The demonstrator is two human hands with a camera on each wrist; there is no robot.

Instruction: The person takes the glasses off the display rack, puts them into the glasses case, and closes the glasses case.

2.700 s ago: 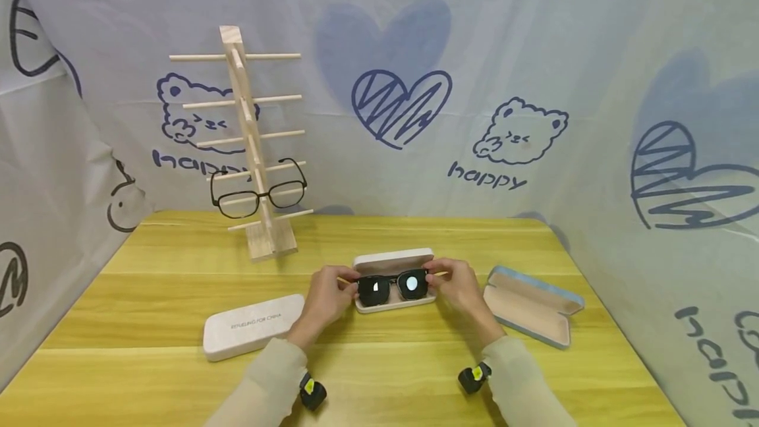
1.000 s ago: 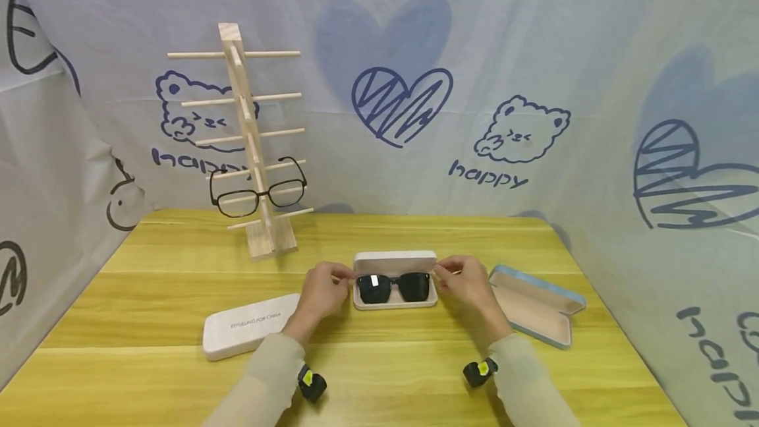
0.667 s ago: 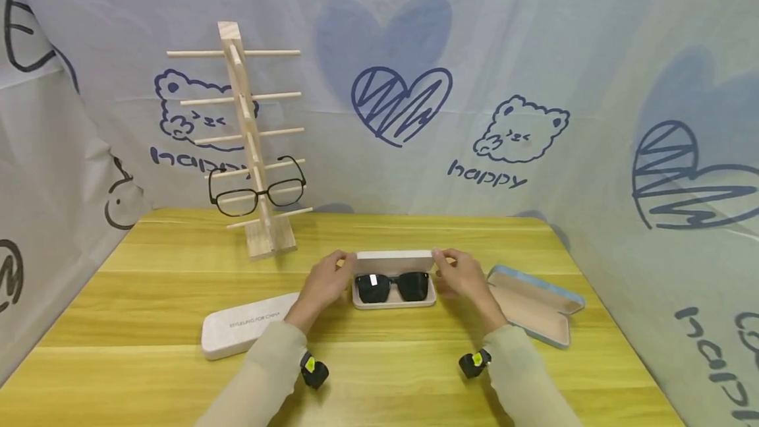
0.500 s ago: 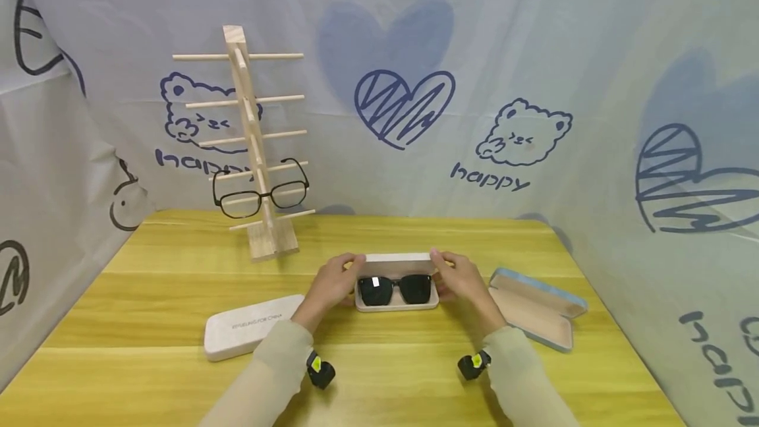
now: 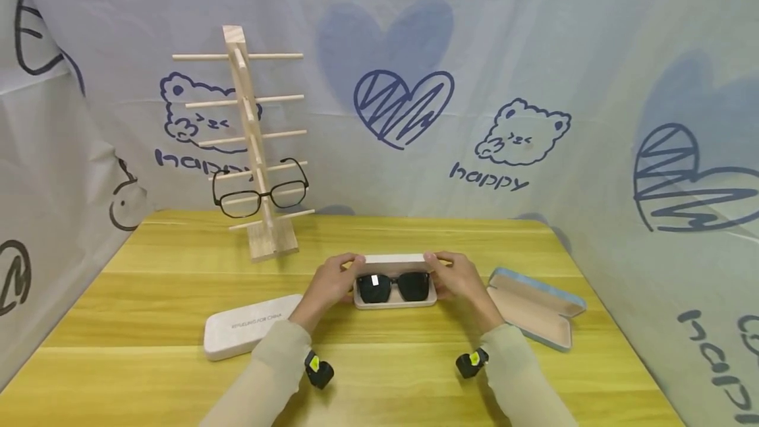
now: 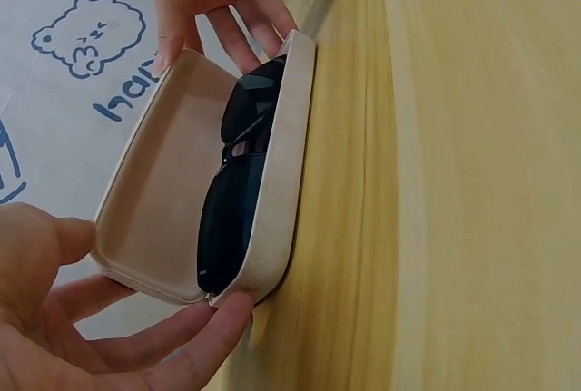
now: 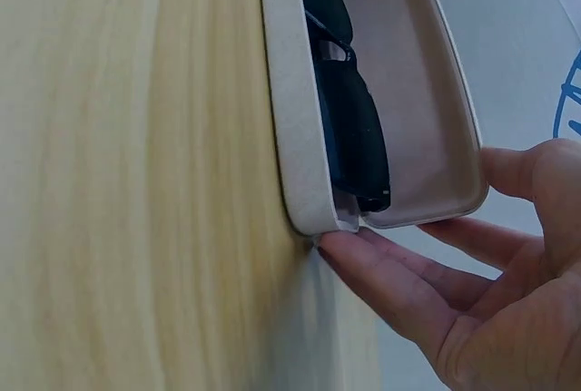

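Hands (image 5: 332, 282) (image 5: 459, 277) holding sunglasses case (image 5: 395, 267), "happy" backdrop (image 5: 489, 177), blurrily lettered closed case (image 5: 252, 331)

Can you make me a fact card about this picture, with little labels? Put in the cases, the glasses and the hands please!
Middle: open white case on the wooden table
Inside it: dark sunglasses
Hands: left grip and right grip, one at each end of that case, both touching its lid
Left side: closed white case
Right side: open blue case
Back left: wooden stand with black-framed glasses
Backdrop: cloth with hearts and bears
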